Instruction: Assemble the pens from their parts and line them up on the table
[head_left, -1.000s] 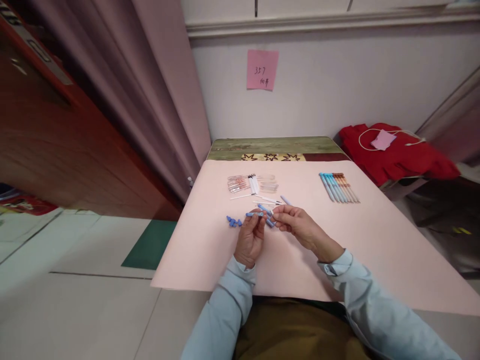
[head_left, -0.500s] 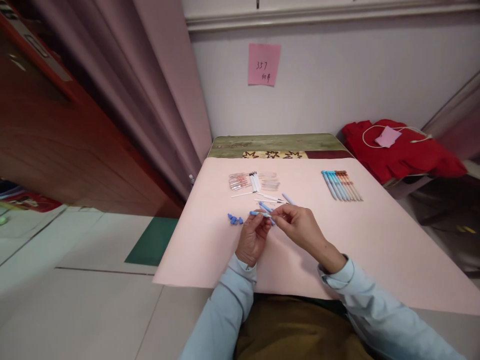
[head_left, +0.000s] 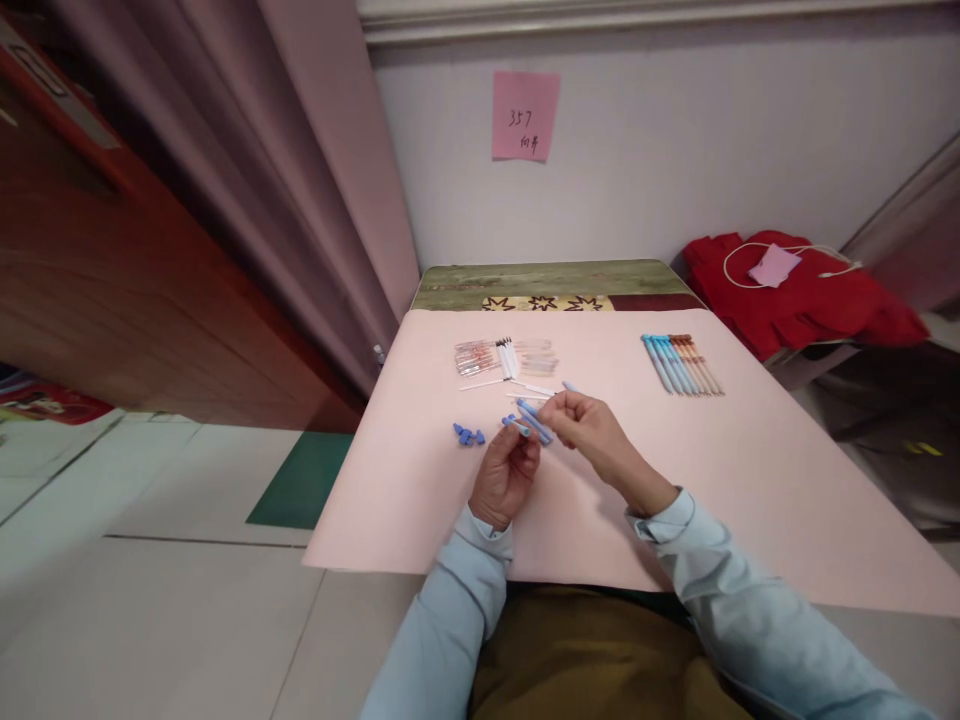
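My left hand (head_left: 502, 480) is closed on a short blue pen barrel (head_left: 517, 427), pinched between thumb and fingertips, with its open end facing right. My right hand (head_left: 600, 435) is a little to the right and apart from it, thumb and fingers pressed together; whatever they hold is hidden. Just behind the hands lie loose blue pen barrels (head_left: 534, 418). White pen refills (head_left: 536, 390) are partly covered by my right hand. Several small dark-blue pen caps or tops (head_left: 469, 435) lie in a cluster left of my left hand.
Farther back are a row of black-tipped white refills (head_left: 508, 358), clear reddish tubes (head_left: 476, 358) and pale clear parts (head_left: 538, 358). Finished-looking blue and brown pens (head_left: 681, 365) lie side by side at right. A red cloth (head_left: 810, 300) with a cable is beyond the pink-covered table (head_left: 405, 480).
My right hand has drawn away from the pen barrel and moved slightly back. The barrel in my left hand has turned, its open end now showing. The view has shifted slightly.
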